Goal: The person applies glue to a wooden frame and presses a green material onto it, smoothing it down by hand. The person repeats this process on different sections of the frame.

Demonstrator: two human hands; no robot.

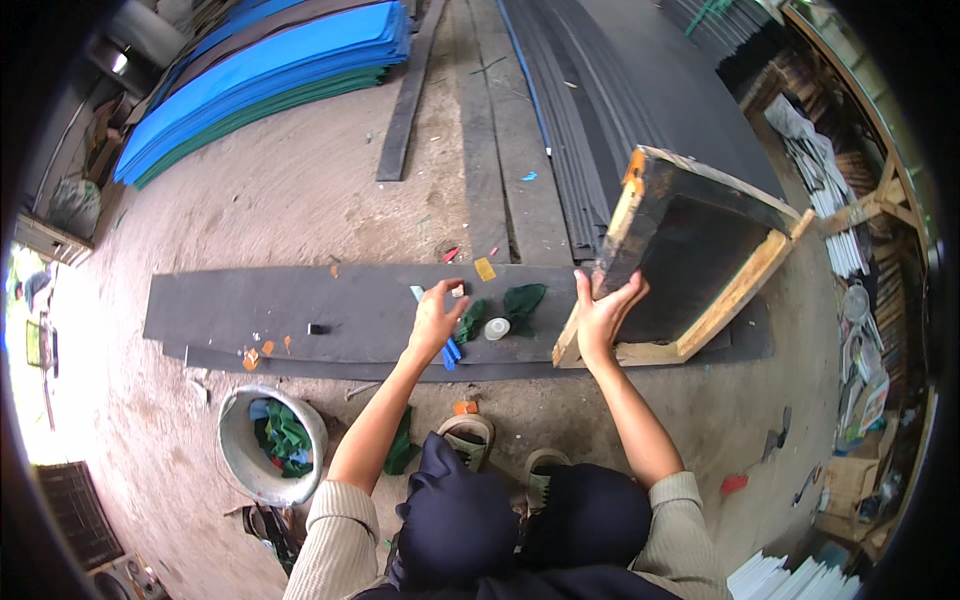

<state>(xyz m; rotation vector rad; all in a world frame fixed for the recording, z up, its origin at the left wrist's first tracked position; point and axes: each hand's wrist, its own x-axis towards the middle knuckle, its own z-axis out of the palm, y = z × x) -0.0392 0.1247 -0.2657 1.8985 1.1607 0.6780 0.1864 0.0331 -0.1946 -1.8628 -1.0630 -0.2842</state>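
Two dark-covered knees (462, 515) are closest, below both hands. The right hand (608, 312) is closed around the near left edge of a big wooden frame with a dark sheet inside (692, 258). Its thumb is on one side of the wood and its fingers are on the other. The frame leans up and away to the right of that hand, over a long dark strip (250, 308) on the ground.

The frame looks stiff and a bit heavy, and its wood looks rough, so it should not slip much. The bare wood edges seem the best place to hold; the dark middle may bend.

The left hand (432, 318) is partly open, with bent fingers. A tiny pale bit (458, 291) is by its fingertips; I can't tell if they touch. Green scraps (523, 300) and a small white round thing (497, 328) lie between the hands. Both arms reach forward, leaning inward.
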